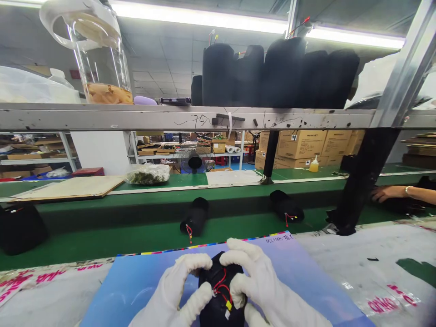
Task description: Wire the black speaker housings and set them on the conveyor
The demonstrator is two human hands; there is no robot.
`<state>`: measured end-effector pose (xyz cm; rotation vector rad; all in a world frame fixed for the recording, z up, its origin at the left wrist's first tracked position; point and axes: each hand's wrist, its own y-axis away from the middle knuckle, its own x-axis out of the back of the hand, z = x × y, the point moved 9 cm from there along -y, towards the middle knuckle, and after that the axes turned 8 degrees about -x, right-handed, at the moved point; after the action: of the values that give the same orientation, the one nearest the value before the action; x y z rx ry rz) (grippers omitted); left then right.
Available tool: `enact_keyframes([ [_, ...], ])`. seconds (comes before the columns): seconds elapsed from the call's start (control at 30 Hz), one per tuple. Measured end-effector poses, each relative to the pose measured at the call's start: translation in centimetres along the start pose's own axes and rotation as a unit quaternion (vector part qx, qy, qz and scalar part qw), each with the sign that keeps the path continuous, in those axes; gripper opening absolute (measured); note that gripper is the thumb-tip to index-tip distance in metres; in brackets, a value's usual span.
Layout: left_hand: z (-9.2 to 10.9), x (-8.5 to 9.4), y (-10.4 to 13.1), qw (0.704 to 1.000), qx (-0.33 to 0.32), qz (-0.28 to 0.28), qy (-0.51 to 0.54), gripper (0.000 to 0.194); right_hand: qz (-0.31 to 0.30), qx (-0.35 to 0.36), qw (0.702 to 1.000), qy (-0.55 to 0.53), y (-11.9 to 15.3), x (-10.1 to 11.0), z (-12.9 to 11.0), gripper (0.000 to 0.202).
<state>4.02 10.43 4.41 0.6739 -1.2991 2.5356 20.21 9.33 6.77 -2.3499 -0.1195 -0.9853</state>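
Low in the middle of the head view is a black wrapped pack with red wires, a yellow connector and a small white plug on top. My left hand, in a white glove, grips its left side, the thumb close to the wires. Also gloved in white, my right hand closes round the right side, fingers curled over the upper edge and beside the wires. A glossy blue sheet lies beneath the pack. The pack's underside is hidden.
Similar black packs lie on the green conveyor belt ahead. Overhead, a shelf carries a glass jug and more black packs. A dark post stands right; beyond it reaches another person's hand.
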Motion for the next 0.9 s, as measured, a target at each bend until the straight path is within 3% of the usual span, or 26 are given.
enact_keyframes([
  [0.1, -0.6, -0.1, 0.1, 0.999, 0.034, -0.012, 0.012, 0.031, -0.105, 0.004, 0.989, -0.106, -0.4, -0.8, 0.5, 0.016],
  [0.17, -1.1, 0.3, 0.2, 0.998, 0.063, 0.01, 0.028, 0.032, -0.106, -0.017, 0.967, -0.232, -0.3, -0.3, 2.3, 0.011],
  [0.27, -1.4, 2.0, 0.0, 0.99, 0.101, 0.069, 0.073, 0.033, -0.045, -0.024, 0.95, -0.308, 0.8, 0.2, 5.8, 0.059],
  [0.37, -1.6, 5.1, -0.2, 0.963, 0.172, 0.161, 0.132, 0.034, -0.11, -0.064, 0.958, -0.256, 2.5, -3.3, 7.6, 0.107],
  [0.43, -1.3, 7.4, -0.2, 0.943, 0.205, 0.221, 0.145, 0.036, -0.119, -0.109, 0.956, -0.246, 3.1, -5.3, 7.5, 0.103],
  [0.5, -0.7, 9.7, 0.0, 0.928, 0.201, 0.278, 0.147, 0.036, -0.103, -0.13, 0.953, -0.253, 2.3, -6.8, 6.0, 0.104],
  [0.6, 0.3, 12.6, 0.6, 0.903, 0.16, 0.368, 0.152, 0.03, -0.116, -0.113, 0.947, -0.279, -1.9, -9.8, 2.1, 0.129],
  [0.67, 0.8, 13.8, 1.2, 0.887, 0.149, 0.411, 0.149, 0.026, -0.08, -0.129, 0.945, -0.29, -6.5, -11.7, 0.7, 0.123],
  [0.73, 1.1, 14.2, 1.3, 0.884, 0.149, 0.418, 0.146, 0.025, -0.029, -0.142, 0.953, -0.266, -11.3, -14.0, 0.0, 0.118],
  [0.83, 1.6, 14.4, 0.7, 0.897, 0.132, 0.395, 0.146, 0.026, -0.006, -0.148, 0.96, -0.237, -17.3, -18.5, -0.4, 0.115],
  [0.9, 1.8, 14.4, 0.4, 0.905, 0.123, 0.381, 0.143, 0.026, -0.004, -0.155, 0.967, -0.203, -19.6, -21.1, -0.2, 0.088],
])
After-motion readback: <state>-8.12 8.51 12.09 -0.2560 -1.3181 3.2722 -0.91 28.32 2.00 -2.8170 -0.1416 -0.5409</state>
